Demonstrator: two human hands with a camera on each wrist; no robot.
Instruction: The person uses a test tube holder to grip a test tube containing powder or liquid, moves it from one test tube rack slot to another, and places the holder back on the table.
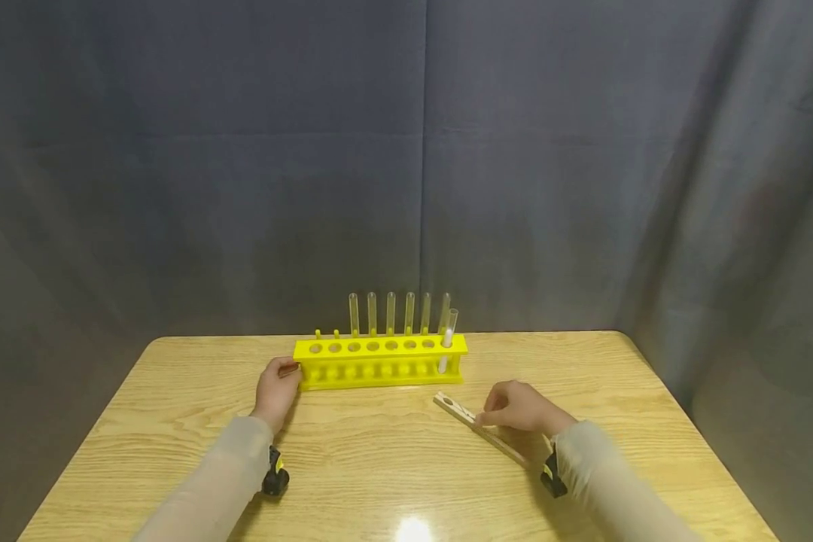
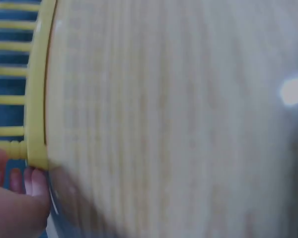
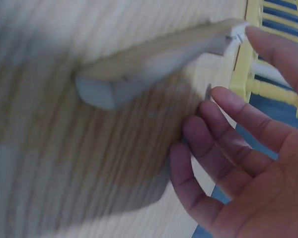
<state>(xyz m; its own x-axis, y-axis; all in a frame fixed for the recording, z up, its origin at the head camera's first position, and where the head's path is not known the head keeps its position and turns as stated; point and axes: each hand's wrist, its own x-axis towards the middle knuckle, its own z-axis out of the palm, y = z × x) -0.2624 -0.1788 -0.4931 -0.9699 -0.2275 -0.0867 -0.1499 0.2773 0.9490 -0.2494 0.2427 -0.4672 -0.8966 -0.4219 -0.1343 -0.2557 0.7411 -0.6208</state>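
Observation:
My left hand [image 1: 275, 393] grips the left end of a yellow test tube rack [image 1: 379, 384]. In the left wrist view its fingertips [image 2: 37, 181] meet the rack's lower corner. A test tube [image 1: 449, 333] with white contents stands in the rack's rightmost hole. On the table to the front right lies a wooden test tube holder [image 1: 501, 446], slanting toward the rack. Over it is my right hand [image 1: 520, 406], its thumb at the holder near the clamp end. The other fingers [image 3: 228, 161] are bent loosely and apart from the wood in the right wrist view.
Several clear test tubes [image 1: 391, 312] stand on the pegs along the rack's back, and two pegs [image 1: 336, 333] at the left are bare. The wood-grain table [image 1: 379, 467] ends just behind the rack, where a grey curtain [image 1: 312, 188] hangs.

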